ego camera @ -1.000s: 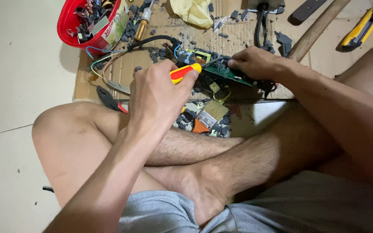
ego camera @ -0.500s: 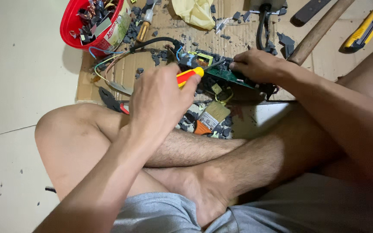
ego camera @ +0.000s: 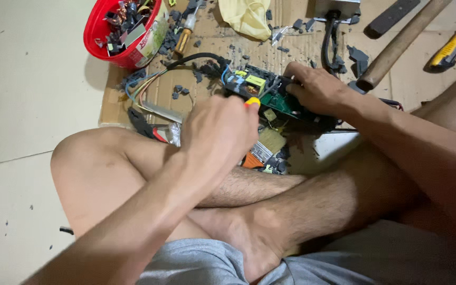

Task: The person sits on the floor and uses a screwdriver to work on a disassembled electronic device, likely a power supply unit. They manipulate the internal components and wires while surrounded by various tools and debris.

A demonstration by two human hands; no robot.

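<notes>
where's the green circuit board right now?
Head view, upper middle: the green circuit board lies on the cardboard sheet, pinned under the right hand, with the left hand and its yellow-tipped tool just left of it.

Green circuit board (ego camera: 270, 97) flat on cardboard; red-yellow tool handle (ego camera: 252, 101) just above it.

Left hand (ego camera: 220, 129) fisted, knuckles up, forearm reaching forward over bent knee; right hand (ego camera: 317, 89) palm down, fingers curled, pressing
</notes>
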